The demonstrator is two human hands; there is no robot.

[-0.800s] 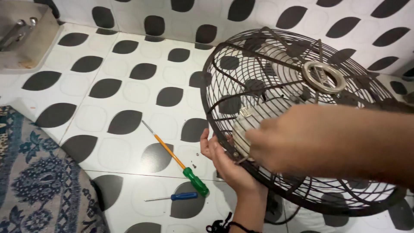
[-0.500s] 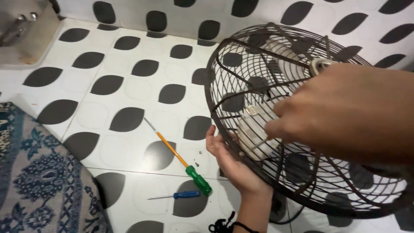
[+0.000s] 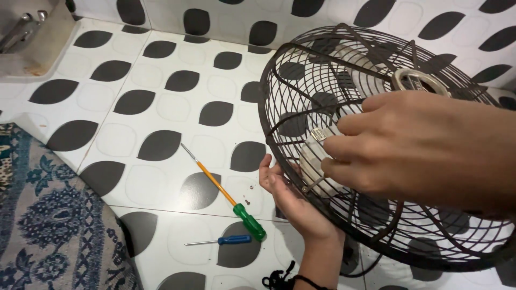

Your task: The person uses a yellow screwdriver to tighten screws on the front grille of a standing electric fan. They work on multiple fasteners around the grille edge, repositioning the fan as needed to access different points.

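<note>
Cut off at the right edge: round dark wire fan guard (image 3: 333,70). Hidden behind right hand (image 3: 424,145): part of pale hub. Too small to identify: specks beside green-handled screwdriver (image 3: 226,188).

Green-handled screwdriver (image 3: 224,193) on tiled floor (image 3: 161,107). Small blue screwdriver (image 3: 219,241) just below its handle. Patterned rug (image 3: 48,231) well left of it. Tiny screws (image 3: 250,202) beside handle.
</note>
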